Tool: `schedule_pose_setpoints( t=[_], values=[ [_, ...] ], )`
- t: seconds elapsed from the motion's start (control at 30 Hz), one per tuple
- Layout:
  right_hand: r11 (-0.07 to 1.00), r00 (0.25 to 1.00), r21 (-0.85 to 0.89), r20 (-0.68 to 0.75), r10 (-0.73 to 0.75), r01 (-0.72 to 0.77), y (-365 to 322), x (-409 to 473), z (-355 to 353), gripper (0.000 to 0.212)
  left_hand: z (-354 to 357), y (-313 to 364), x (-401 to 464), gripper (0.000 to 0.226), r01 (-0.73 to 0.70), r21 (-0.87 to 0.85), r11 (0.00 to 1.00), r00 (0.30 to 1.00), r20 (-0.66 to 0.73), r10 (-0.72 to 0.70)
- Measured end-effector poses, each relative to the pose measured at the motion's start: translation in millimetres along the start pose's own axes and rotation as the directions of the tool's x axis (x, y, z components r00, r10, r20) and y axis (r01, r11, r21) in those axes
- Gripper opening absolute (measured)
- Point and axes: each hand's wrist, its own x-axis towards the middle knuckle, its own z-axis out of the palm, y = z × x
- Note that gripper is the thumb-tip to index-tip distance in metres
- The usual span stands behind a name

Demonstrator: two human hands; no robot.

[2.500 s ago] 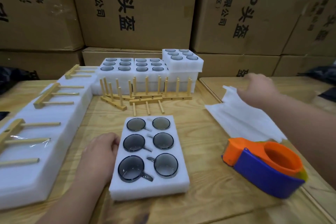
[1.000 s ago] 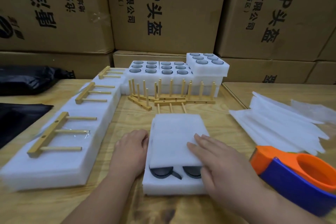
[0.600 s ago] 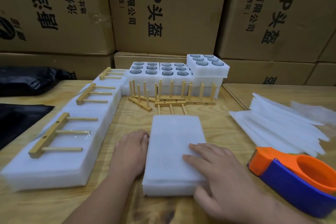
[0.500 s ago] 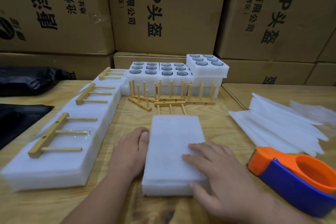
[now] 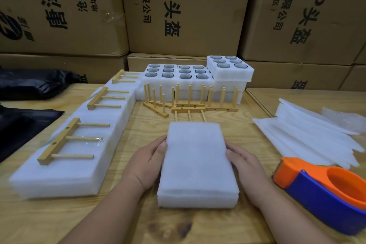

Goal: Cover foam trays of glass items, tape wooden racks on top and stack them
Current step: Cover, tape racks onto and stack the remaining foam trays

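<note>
A foam tray point(image 5: 197, 164) lies in front of me on the wooden table, fully covered by a white foam sheet, so its glass items are hidden. My left hand point(image 5: 144, 164) presses against the tray's left side, thumb at the top edge. My right hand point(image 5: 245, 168) presses against the right side. Loose wooden racks point(image 5: 190, 105) with upright pegs lie just behind the tray. At the left runs a row of covered trays point(image 5: 65, 172) with wooden racks point(image 5: 59, 140) taped flat on top.
Uncovered foam trays of glass cups point(image 5: 178, 73) are stacked at the back. A pile of foam sheets point(image 5: 309, 136) lies at the right, and an orange and blue tape dispenser point(image 5: 326, 190) sits near my right hand. Black bags point(image 5: 29, 85) lie far left. Cartons point(image 5: 188, 16) wall the back.
My right hand fetched a foam sheet, laid it over the glass items and slid it down to cover the tray. It has now moved off the top to the tray's right side.
</note>
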Motion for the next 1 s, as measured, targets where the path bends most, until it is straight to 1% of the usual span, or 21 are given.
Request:
schedule_pose_setpoints(
  t=[0.07, 0.1, 0.13, 0.2, 0.27, 0.3, 0.37, 0.5, 0.6, 0.67, 0.8, 0.9, 0.93, 1.0],
  values=[
    [0.999, 0.998, 0.034, -0.058, -0.009, 0.011, 3, 2, 0, 0.035, 1, 5, -2, 0.042, 0.053, -0.128, 0.99, 0.999, 0.006, -0.053],
    [0.999, 0.997, 0.035, -0.069, -0.025, 0.027, 4, 2, 1, 0.034, 3, 8, -3, 0.041, 0.084, -0.223, 0.971, 0.996, -0.018, -0.09],
    [0.999, 0.996, 0.026, -0.076, -0.041, 0.043, 4, 3, 2, 0.032, 6, 12, -5, 0.041, 0.107, -0.34, 0.934, 0.991, -0.037, -0.127],
    [0.998, 0.995, 0.01, -0.08, -0.066, 0.067, 4, 2, 4, 0.032, 13, 16, -13, 0.042, 0.131, -0.455, 0.881, 0.987, -0.024, -0.159],
    [0.997, 0.993, 0.002, -0.085, -0.082, 0.083, 4, 1, 5, 0.032, 18, 20, -20, 0.042, 0.116, -0.491, 0.864, 0.991, 0.001, -0.133],
    [0.996, 0.992, -0.003, -0.09, -0.086, 0.086, 5, 1, 5, 0.031, 20, 19, -22, 0.043, 0.085, -0.497, 0.864, 0.994, -0.022, -0.111],
    [0.996, 0.992, -0.013, -0.095, -0.084, 0.084, 6, 1, 5, 0.032, 20, 18, -23, 0.047, 0.085, -0.559, 0.825, 0.994, -0.012, -0.11],
    [0.997, 0.992, -0.002, -0.103, -0.077, 0.077, 6, 1, 4, 0.032, 21, 21, -24, 0.047, 0.083, -0.556, 0.827, 0.995, 0.005, -0.096],
    [0.997, 0.991, 0.011, -0.117, -0.069, 0.071, 4, 2, 3, 0.033, 27, 25, -29, 0.041, 0.114, -0.587, 0.801, 0.992, 0.023, -0.124],
    [0.998, 0.99, 0.034, -0.136, -0.041, 0.046, 1, 1, 3, 0.033, 32, 26, -31, 0.042, 0.136, -0.614, 0.777, 0.988, 0.022, -0.156],
    [0.997, 0.99, 0.072, -0.139, -0.001, 0.011, 3, 2, 0, 0.032, 32, 29, -32, 0.037, 0.141, -0.596, 0.79, 0.986, 0.016, -0.164],
    [0.984, 0.981, 0.169, -0.18, 0.078, -0.047, 8, 10, -3, 0.033, 30, 27, -27, 0.037, 0.129, -0.533, 0.837, 0.987, -0.013, -0.16],
    [0.976, 0.973, 0.205, -0.198, 0.116, -0.075, 9, 13, -6, 0.035, 30, 27, -24, 0.037, 0.159, -0.572, 0.805, 0.979, -0.011, -0.201],
    [0.954, 0.962, 0.281, -0.215, 0.167, -0.103, 10, 20, -9, 0.035, 27, 28, -16, 0.034, 0.249, -0.666, 0.703, 0.942, -0.001, -0.334]
  ],
)
